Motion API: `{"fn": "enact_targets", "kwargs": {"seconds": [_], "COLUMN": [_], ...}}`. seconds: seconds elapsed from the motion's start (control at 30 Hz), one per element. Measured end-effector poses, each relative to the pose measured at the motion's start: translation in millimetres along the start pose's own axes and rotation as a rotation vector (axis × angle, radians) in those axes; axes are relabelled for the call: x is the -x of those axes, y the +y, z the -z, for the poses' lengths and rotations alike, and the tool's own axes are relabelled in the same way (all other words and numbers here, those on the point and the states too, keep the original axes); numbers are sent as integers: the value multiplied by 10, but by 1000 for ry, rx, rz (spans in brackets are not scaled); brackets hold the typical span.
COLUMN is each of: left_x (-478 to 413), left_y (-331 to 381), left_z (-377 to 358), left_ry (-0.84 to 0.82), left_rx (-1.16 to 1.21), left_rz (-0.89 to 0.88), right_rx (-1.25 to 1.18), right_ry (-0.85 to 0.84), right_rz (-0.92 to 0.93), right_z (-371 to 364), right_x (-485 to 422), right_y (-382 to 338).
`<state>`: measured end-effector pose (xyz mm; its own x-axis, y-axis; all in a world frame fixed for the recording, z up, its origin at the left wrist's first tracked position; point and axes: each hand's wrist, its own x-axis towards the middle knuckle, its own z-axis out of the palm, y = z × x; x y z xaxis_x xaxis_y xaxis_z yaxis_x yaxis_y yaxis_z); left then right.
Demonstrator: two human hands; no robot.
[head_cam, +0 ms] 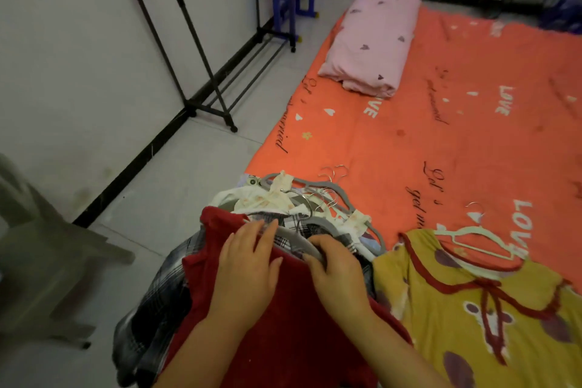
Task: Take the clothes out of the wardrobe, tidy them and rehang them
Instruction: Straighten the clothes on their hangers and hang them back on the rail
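A pile of clothes on hangers lies at the near corner of the orange mattress (441,123). On top is a red garment (283,340); under it show a black-and-white plaid shirt (157,302) and a cream floral garment (271,198). My left hand (248,268) rests flat on the red garment with straight fingers. My right hand (337,271) curls its fingers round a grey hanger (299,239) at the red garment's collar. A yellow printed dress (472,318) on a white hanger (482,239) lies spread to the right.
An empty black clothes rack (201,72) stands along the white wall at left. A folded pink quilt (371,41) lies at the mattress's far end. A blue frame (289,3) stands behind. A grey plastic chair (37,261) sits at the near left on the tiled floor.
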<state>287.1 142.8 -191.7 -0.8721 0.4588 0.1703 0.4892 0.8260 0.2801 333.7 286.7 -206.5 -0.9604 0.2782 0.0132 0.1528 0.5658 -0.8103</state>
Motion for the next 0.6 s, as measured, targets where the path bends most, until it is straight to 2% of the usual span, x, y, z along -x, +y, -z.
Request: {"fn": "enact_targets", "kwargs": {"seconds": [0.13, 0.33, 0.47, 0.6], "left_x": [170, 447, 720, 1099], "left_y": [135, 577, 1204, 1943], "left_z": [328, 610, 668, 661], "left_ry": [91, 167, 139, 33], "left_rx": [21, 153, 291, 438], "left_rz": [-177, -498, -695, -855], "right_rx": [34, 79, 124, 164], "right_ry": [72, 302, 481, 645], "right_rz": [-15, -147, -239, -351], "right_z": [310, 805, 1191, 1609], "right_x": [515, 1433, 2158, 2970], "right_y": [-369, -641, -610, -476]}}
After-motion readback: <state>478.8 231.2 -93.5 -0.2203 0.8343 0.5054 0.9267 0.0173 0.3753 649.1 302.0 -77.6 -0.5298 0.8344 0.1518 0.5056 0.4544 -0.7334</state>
